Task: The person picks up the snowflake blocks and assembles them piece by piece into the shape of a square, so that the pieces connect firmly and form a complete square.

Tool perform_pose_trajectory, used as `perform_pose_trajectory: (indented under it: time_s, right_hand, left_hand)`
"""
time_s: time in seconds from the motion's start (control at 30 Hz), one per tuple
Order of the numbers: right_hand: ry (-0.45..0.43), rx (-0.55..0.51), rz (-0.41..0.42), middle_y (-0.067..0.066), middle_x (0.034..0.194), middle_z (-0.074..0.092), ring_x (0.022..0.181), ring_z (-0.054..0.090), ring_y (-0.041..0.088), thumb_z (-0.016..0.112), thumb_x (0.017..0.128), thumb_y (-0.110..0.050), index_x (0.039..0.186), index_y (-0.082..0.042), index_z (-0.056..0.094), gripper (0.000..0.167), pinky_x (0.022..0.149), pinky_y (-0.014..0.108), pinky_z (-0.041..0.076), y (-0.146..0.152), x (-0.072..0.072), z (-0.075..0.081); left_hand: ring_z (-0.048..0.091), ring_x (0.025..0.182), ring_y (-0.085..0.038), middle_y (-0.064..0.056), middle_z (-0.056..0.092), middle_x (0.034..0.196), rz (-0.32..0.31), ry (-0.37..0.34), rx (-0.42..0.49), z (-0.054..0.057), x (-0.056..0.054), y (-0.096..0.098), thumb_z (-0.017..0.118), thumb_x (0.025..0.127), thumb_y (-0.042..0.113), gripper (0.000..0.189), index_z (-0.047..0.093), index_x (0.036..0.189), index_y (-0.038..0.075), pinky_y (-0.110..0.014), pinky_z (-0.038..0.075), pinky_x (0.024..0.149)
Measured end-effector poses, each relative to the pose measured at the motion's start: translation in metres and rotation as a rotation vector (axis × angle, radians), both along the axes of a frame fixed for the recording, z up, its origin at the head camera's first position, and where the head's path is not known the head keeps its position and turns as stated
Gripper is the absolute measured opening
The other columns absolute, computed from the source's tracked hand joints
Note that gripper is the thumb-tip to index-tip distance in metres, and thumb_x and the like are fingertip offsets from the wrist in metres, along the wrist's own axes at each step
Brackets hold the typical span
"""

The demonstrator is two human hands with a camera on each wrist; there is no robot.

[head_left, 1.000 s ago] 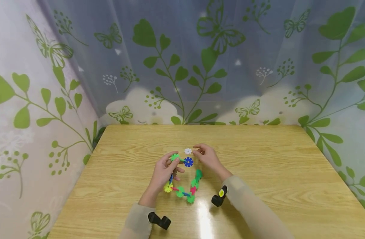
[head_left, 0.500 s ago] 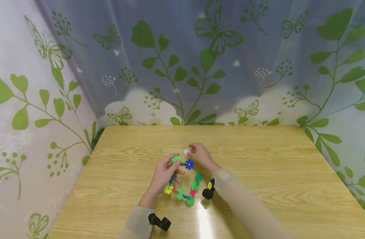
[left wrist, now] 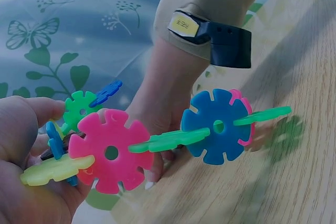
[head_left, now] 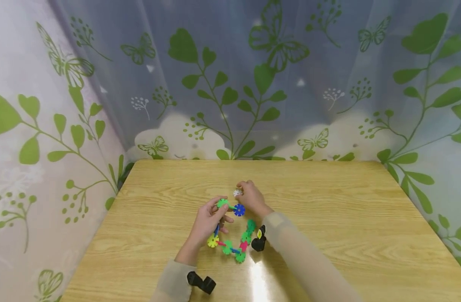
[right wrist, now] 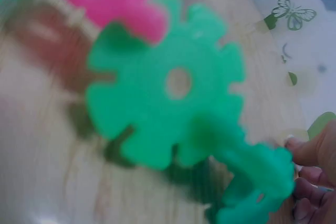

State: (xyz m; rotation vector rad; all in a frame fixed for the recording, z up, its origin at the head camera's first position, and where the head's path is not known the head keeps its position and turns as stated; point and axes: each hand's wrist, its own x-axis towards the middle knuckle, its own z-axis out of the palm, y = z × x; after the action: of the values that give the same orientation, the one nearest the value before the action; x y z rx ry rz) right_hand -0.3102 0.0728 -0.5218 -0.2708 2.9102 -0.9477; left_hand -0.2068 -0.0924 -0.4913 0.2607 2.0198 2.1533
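Note:
My left hand (head_left: 208, 218) pinches a light green notched disc (head_left: 222, 203) between thumb and fingers. It is part of a chain of interlocking plastic discs. A dark blue disc (head_left: 239, 210) is slotted onto it at one end. From the hand the chain curves towards me past a yellow disc (head_left: 213, 240) and a pink disc (head_left: 243, 246), then back up to a darker green disc (head_left: 251, 225). Just beyond the blue disc, the fingers of my right hand (head_left: 253, 199) pinch a small white disc (head_left: 236, 193), partly covered by them. In the right wrist view a green disc (right wrist: 142, 114) looms large.
The wooden table (head_left: 328, 201) reaches to a patterned curtain (head_left: 230, 84) at the back and sides. A black camera (head_left: 201, 282) is strapped to the left wrist and another camera (head_left: 258, 240) to the right, close beside the chain's green end.
My right hand has moved left to the white disc and taken hold of it by its edge. The left hand keeps its grip on the chain, almost in place.

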Motion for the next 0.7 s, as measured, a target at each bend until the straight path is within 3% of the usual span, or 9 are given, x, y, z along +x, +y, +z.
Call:
perform_pose_trajectory:
  time_s: [0.13,0.27,0.33,0.53,0.7]
  right_hand:
    - [0.011,0.042,0.000,0.011,0.106,0.050,0.086,0.056,0.022,0.070,0.084,-0.013,0.118,-0.007,0.059,0.036,0.070,0.035,0.052,-0.002,-0.001,-0.002]
    - [-0.001,0.061,-0.008,0.014,0.106,0.049,0.084,0.056,0.022,0.070,0.083,-0.014,0.113,-0.006,0.061,0.032,0.069,0.036,0.052,-0.002,-0.002,-0.004]
    - [-0.011,0.061,-0.022,0.015,0.106,0.049,0.083,0.056,0.022,0.071,0.083,-0.014,0.111,-0.006,0.061,0.031,0.069,0.036,0.052,-0.001,-0.002,-0.004]
    - [0.002,-0.001,-0.073,0.011,0.097,0.051,0.079,0.055,0.022,0.074,0.080,-0.017,0.105,-0.006,0.059,0.031,0.066,0.035,0.050,0.003,0.000,-0.006]
    - [0.049,-0.070,-0.062,0.004,0.079,0.056,0.068,0.050,0.017,0.071,0.082,-0.016,0.089,-0.009,0.059,0.016,0.056,0.028,0.043,0.009,0.005,-0.009]
  left_hand:
    - [0.063,0.080,-0.043,-0.017,0.065,0.097,0.007,0.006,-0.004,0.000,0.000,-0.001,0.055,0.095,0.025,0.039,0.049,0.132,0.014,-0.045,0.057,0.055]
    - [0.066,0.073,-0.031,-0.014,0.065,0.094,0.005,-0.003,-0.006,0.002,0.001,-0.002,0.054,0.096,0.022,0.040,0.047,0.133,0.010,-0.047,0.056,0.056]
    - [0.065,0.075,-0.035,-0.016,0.065,0.096,0.006,-0.007,0.000,0.002,0.001,-0.002,0.054,0.095,0.023,0.039,0.048,0.132,0.011,-0.047,0.056,0.056]
    - [0.066,0.072,-0.034,-0.023,0.063,0.097,0.019,0.005,-0.008,-0.003,-0.001,-0.002,0.055,0.094,0.029,0.041,0.048,0.132,0.013,-0.044,0.057,0.054]
    - [0.065,0.071,-0.034,-0.023,0.063,0.095,0.037,-0.004,-0.004,-0.003,-0.001,-0.003,0.055,0.094,0.028,0.042,0.048,0.132,0.011,-0.044,0.057,0.053]
